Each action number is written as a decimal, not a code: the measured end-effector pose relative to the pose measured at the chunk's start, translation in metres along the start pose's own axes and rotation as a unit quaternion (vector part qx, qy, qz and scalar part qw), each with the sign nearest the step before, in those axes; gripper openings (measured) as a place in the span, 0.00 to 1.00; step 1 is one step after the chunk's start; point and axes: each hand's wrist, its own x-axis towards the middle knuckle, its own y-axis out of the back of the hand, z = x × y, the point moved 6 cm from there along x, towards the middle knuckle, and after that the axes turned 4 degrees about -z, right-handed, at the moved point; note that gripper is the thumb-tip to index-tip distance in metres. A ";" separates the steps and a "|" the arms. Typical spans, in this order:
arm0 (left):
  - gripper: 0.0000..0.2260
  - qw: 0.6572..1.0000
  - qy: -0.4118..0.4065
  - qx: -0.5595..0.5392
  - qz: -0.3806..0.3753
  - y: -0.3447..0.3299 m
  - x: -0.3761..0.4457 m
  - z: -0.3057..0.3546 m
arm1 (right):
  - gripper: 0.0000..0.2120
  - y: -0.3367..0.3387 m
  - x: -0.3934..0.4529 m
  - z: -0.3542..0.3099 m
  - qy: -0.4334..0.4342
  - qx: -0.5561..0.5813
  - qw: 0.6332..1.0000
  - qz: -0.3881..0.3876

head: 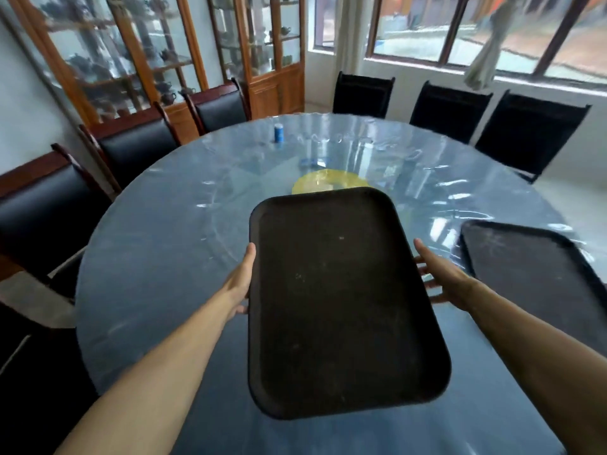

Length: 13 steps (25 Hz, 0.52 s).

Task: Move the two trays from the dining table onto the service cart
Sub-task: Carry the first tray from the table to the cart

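A dark brown rectangular tray (338,300) is held above the round dining table (157,257), its long side pointing away from me. My left hand (241,284) grips its left edge, thumb on the rim and fingers underneath. My right hand (440,277) holds the right edge, thumb up along the rim and fingers spread below. A second dark tray (532,277) lies flat on the table at the right, partly cut off by the frame edge. The service cart is not in view.
The table wears a shiny plastic cover. A small blue can (279,133) and a yellow patch (328,182) sit near its middle. Dark chairs (450,106) ring the table. Wooden glass cabinets (164,54) stand at the back left, windows at the back right.
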 end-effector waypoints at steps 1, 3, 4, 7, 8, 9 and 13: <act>0.37 1.000 -0.010 0.014 -0.022 -0.025 -0.002 0.011 | 0.32 0.024 -0.014 0.011 0.003 0.014 1.000 0.022; 0.37 0.997 -0.026 0.043 -0.060 -0.074 -0.007 0.029 | 0.32 0.069 -0.042 0.037 0.006 0.054 0.996 0.072; 0.37 0.995 -0.034 0.057 -0.077 -0.098 -0.010 0.036 | 0.31 0.089 -0.057 0.049 0.005 0.075 0.992 0.097; 0.36 0.985 -0.063 0.103 -0.126 -0.170 -0.026 0.053 | 0.32 0.145 -0.102 0.091 0.009 0.119 0.980 0.156; 0.36 0.979 -0.074 0.120 -0.147 -0.195 -0.031 0.057 | 0.33 0.161 -0.118 0.107 0.005 0.137 0.976 0.168; 0.36 0.973 -0.083 0.134 -0.169 -0.218 -0.037 0.060 | 0.32 0.175 -0.133 0.122 0.002 0.161 0.971 0.180; 0.37 0.943 -0.113 0.195 -0.245 -0.313 -0.069 0.067 | 0.30 0.223 -0.206 0.188 -0.034 0.209 0.943 0.257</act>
